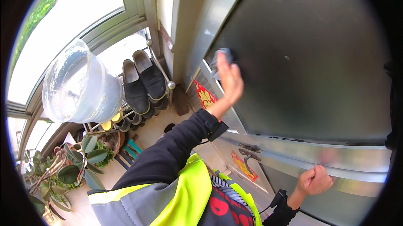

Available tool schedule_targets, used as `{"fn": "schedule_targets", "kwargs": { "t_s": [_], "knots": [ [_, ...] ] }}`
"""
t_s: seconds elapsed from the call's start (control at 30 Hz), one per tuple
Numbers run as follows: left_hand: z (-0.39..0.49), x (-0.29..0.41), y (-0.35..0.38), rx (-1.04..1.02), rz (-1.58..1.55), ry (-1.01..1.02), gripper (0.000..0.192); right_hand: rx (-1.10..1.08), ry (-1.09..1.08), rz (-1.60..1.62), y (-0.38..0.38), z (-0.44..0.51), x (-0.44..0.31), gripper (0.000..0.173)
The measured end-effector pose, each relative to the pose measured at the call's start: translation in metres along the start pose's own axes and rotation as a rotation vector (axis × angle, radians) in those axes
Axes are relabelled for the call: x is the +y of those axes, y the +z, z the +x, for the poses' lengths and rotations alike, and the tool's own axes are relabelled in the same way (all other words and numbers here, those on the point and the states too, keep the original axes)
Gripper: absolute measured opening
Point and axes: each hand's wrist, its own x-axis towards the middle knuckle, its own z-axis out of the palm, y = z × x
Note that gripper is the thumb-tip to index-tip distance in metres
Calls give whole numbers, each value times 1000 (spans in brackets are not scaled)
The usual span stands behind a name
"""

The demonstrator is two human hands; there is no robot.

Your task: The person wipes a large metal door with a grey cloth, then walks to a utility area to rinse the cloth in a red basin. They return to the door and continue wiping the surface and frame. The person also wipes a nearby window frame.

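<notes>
My left hand (231,84) is stretched forward, its fingers extended over a crumpled grey cloth (224,51) pressed against the dark frosted glass panel (302,62) of a metal-framed door, close to the frame's edge. My right hand (315,180) is a closed fist in front of the door's lower metal rail (352,159), with nothing seen in it. Whether it touches the rail, I cannot tell. A metal door handle (248,164) is left of that fist. Red and gold paper decorations (204,95) are behind my left wrist and near the handle.
At the left, a translucent plastic bucket (82,87) and black slip-on shoes (149,76) stand on a metal shoe rack (171,85). More footwear is below. Potted plants (69,172) and a teal-slatted stool or similar item (133,147) are on the tiled floor. Windows are behind the rack.
</notes>
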Motion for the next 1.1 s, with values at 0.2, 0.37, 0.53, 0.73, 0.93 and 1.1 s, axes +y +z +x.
{"fn": "schedule_targets", "kwargs": {
  "t_s": [0.2, 0.37, 0.53, 0.73, 0.93, 1.1],
  "knots": [
    [-12, 131, 8, -196, -173, 749, 70, 39, -44, 12, 0, 6, 0, 18],
    [-53, 162, 7, -386, -259, 1353, 50, 50, -47, 6, -2, 9, -2, 15],
    [-54, 96, -19, -781, 21, 1641, 51, 49, -11, -8, -3, 7, -2, 17],
    [21, 101, -27, -722, 93, 1347, 62, 63, 9, 60, -3, 6, 0, 19],
    [71, 143, -4, -66, -41, 800, 63, 67, 24, 39, -2, 8, -1, 18],
    [9, 93, -32, -359, 51, 956, 74, 76, 29, 26, -1, 7, -2, 18]
  ]
}}
